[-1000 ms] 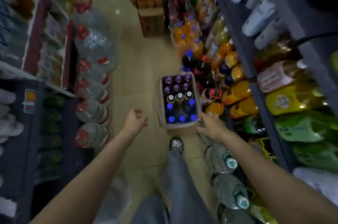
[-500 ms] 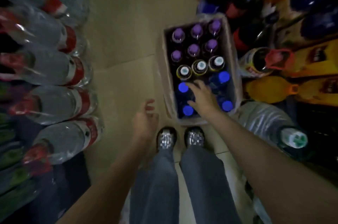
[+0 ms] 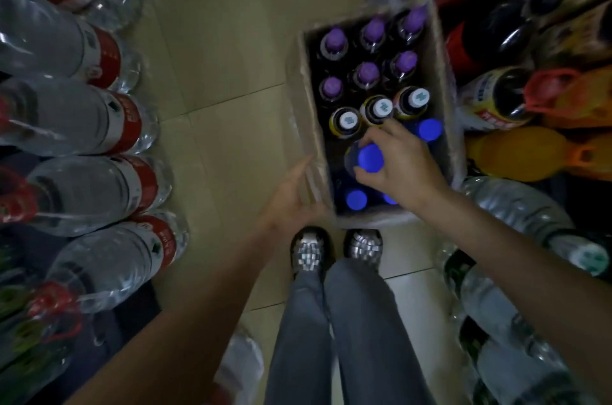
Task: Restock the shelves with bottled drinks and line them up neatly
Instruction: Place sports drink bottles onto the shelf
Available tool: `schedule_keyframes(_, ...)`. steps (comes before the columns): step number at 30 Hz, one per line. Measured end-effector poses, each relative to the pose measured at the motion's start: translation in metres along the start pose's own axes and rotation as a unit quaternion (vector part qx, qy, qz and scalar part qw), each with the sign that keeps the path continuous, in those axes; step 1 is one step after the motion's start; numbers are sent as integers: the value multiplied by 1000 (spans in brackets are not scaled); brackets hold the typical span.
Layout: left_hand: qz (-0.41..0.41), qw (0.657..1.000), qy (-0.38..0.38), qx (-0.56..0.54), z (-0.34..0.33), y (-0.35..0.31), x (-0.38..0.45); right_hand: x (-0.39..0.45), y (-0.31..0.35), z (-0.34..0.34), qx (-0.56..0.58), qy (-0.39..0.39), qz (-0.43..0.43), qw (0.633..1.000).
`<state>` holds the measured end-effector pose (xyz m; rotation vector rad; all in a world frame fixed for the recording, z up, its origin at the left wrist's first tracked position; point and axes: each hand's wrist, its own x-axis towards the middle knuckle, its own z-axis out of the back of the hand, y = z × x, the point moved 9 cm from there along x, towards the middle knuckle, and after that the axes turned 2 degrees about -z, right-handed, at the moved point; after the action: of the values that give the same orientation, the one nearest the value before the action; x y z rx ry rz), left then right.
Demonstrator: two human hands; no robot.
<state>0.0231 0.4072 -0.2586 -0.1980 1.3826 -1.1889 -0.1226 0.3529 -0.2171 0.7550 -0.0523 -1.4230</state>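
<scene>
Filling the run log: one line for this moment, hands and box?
right hand: grips blue-capped bottle, partly raised in cardboard box | left hand: rests on box's near-left corner | purple-capped bottles: untouched

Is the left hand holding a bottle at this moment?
No, the left hand rests against the outer side of the cardboard box, while the right hand grips the blue-capped bottle.
</scene>
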Motion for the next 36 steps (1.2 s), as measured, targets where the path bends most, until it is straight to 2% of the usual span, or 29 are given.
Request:
schedule_keyframes(2,-65,998,23,-15,-7,-30,7,-4,27,42,49,33,64,996)
schedule_keyframes(4,-77,995,34,-53,-11,-52,12,-3,35,74,140,67,86,984)
schedule_keyframes(5,-62,996,39,-54,-11,-57,14,1,29,80,230,94,55,967)
schedule_keyframes(7,-18,999,42,-14,-7,-55,17,9,0,68,428,146,-53,890)
schedule_keyframes(8,-1,999,32,0,-2,-51,18,13,-23,55,472,138,-109,864)
schedule_keyframes(9,14,1000,18,-1,2,-44,19,18,-51,41,470,113,-157,861)
schedule_keyframes(10,33,999,0,-5,7,-34,18,23,-81,28,413,80,-191,887)
schedule_keyframes(12,81,995,-40,-36,12,-10,15,34,-133,8,184,39,-229,955)
schedule_keyframes(13,101,991,-59,-66,13,3,14,38,-151,-7,77,55,-236,967)
schedule_keyframes(15,136,982,-86,-102,14,30,10,43,-164,-36,-79,87,-213,970)
schedule_keyframes(17,166,976,-90,-111,10,48,6,46,-160,-50,-196,66,-185,961)
schedule_keyframes(19,177,976,-85,-97,8,54,6,47,-150,-53,-250,37,-176,951)
schedule_keyframes(22,177,978,-82,-75,8,47,1,40,-130,-56,-201,73,-172,962)
schedule_keyframes(25,165,979,-87,-86,7,3,-17,19,-98,-15,-97,77,-162,979)
schedule_keyframes(29,116,984,-92,-102,17,-101,-57,-30,-28,104,-22,24,-125,992)
schedule_keyframes(36,-3,995,-64,-76,48,-279,-139,-143,75,326,-13,-70,-57,996)
